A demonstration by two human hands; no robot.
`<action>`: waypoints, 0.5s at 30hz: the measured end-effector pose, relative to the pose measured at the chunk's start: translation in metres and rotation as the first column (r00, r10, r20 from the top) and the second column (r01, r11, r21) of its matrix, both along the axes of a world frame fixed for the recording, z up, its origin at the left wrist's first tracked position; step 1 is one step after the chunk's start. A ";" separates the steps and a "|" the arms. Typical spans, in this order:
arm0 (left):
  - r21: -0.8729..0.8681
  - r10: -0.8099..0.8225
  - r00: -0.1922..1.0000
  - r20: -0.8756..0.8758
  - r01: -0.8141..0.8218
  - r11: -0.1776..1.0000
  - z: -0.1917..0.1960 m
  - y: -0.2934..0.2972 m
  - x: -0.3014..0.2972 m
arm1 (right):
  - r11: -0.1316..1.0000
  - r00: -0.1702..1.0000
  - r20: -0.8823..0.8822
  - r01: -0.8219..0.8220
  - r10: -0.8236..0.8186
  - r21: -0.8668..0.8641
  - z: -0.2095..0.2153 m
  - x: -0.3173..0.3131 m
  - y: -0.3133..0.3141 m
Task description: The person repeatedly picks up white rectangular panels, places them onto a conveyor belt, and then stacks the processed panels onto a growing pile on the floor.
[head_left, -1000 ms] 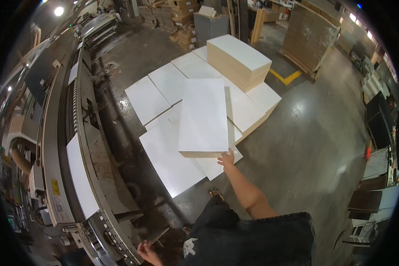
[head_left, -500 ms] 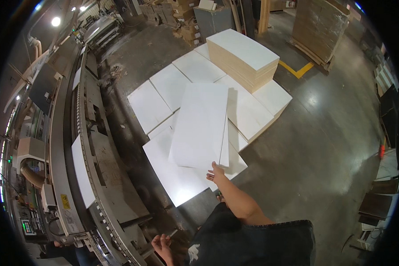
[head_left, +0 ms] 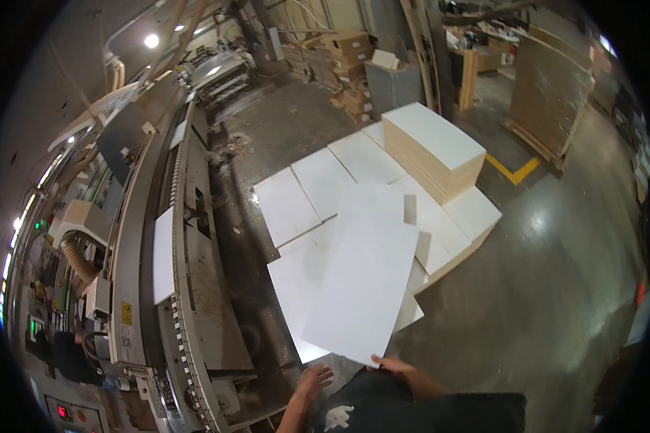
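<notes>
A long white panel lies at an angle over the stacked white boards, its near end drawn toward my body. My right hand is closed on its near right corner, with the thumb on top and the other fingers mostly hidden. Just short of the near left edge, my left hand hovers with fingers stretched out and nothing in it. Under the held panel are large white boards laid side by side. A taller stack of panels, white on top with tan edges, stands on their far right.
A long machine with a toothed conveyor track runs along my left, a white panel on it. Cardboard boxes are piled at the back. A film-wrapped pallet load stands far right, beyond a yellow floor line.
My right hand has pulled the panel's near end toward me, and the panel now reaches closer to my body. My left hand has risen to near the panel. The view has shifted.
</notes>
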State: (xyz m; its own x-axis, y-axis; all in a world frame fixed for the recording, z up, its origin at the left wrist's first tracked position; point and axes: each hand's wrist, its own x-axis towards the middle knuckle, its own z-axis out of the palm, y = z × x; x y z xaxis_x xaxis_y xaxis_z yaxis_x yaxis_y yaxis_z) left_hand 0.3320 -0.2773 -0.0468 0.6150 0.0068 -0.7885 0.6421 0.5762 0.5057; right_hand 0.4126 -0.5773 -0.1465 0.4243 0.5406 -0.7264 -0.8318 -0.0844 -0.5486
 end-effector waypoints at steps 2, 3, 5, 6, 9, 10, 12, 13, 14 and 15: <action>-0.050 -0.051 0.995 -0.084 0.047 0.998 -0.029 -0.020 0.028 | 0.983 0.985 0.025 -0.171 0.170 0.073 0.029 0.002 -0.001; 0.012 0.020 0.988 -0.156 -0.019 1.000 -0.019 -0.041 0.047 | 0.978 0.981 0.005 -0.191 0.192 0.081 0.011 0.000 0.003; 0.119 0.161 0.980 -0.115 -0.147 0.982 -0.007 -0.063 0.061 | 0.964 0.963 -0.062 -0.260 0.263 0.058 0.010 -0.005 0.014; 0.199 0.218 0.973 -0.073 -0.200 0.960 -0.012 -0.059 0.054 | 0.955 0.953 -0.079 -0.288 0.294 0.076 0.045 -0.005 0.022; 0.479 0.300 0.953 -0.032 -0.249 0.842 -0.007 -0.059 0.042 | 0.979 0.996 -0.021 -0.086 0.091 0.182 0.048 -0.003 0.023; 0.547 0.342 0.939 0.017 -0.296 0.783 -0.018 -0.046 0.029 | 0.987 0.995 -0.088 0.055 -0.042 0.153 0.043 0.002 0.024; 0.663 0.430 0.895 0.114 -0.391 0.639 -0.045 -0.014 -0.007 | 0.949 0.936 -0.195 0.310 -0.293 0.060 0.036 0.020 0.025; 0.690 0.482 0.871 0.096 -0.407 0.598 -0.049 0.000 -0.025 | 0.920 0.912 -0.142 0.391 -0.384 0.026 0.037 0.028 0.023; 0.716 0.533 0.842 0.078 -0.419 0.558 -0.051 0.013 -0.044 | 0.883 0.869 -0.158 0.468 -0.469 -0.046 0.027 0.039 0.020; 0.763 0.557 0.823 0.113 -0.431 0.482 -0.044 0.023 -0.062 | 0.852 0.838 -0.153 0.514 -0.524 -0.099 0.016 0.047 0.018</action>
